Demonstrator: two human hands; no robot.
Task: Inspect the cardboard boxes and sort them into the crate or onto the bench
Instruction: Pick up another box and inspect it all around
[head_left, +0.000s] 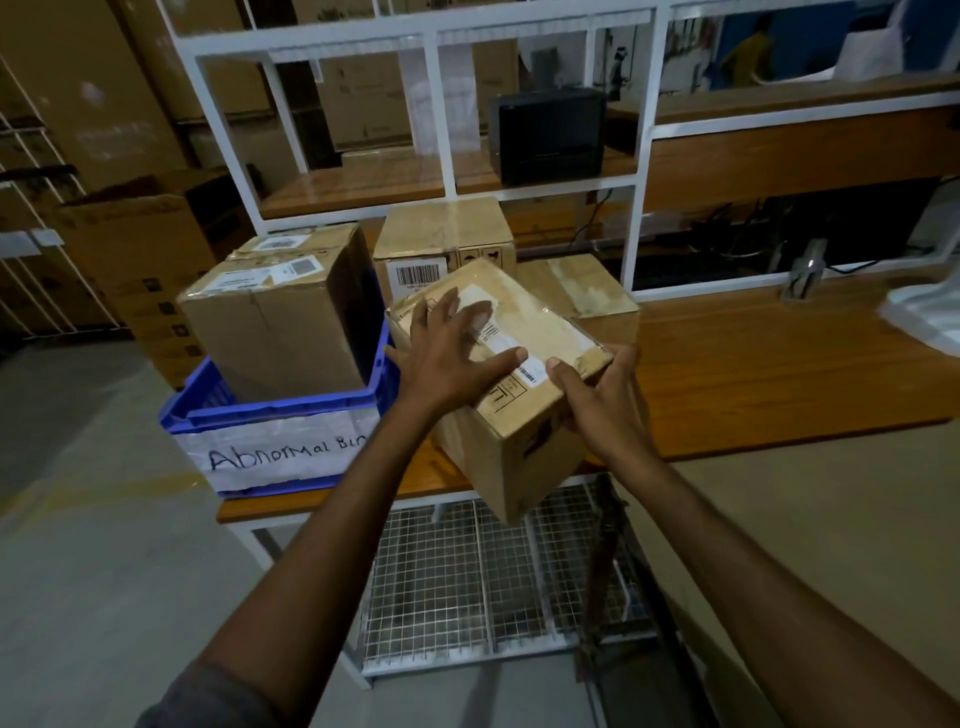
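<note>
A taped cardboard box (519, 426) with shipping labels is held tilted above the front edge of the wooden bench (769, 374). My left hand (447, 353) lies flat on its top face with fingers spread. My right hand (602, 400) grips its right near corner, thumb on top. A blue crate (270, 415) labelled "Abnormal Bin" stands at the bench's left end with a large cardboard box (280, 312) inside it. Behind the held box stands another box (441, 234) with a barcode. A flat cardboard piece (592, 286) lies to the right of it.
A white metal shelf frame (641, 156) rises behind the bench, with a black device (548, 135) on its wooden shelf. A wire mesh rack (467, 587) sits under the bench. Stacked cartons (140, 260) stand at the left. A white object (924, 317) lies at the bench's right edge.
</note>
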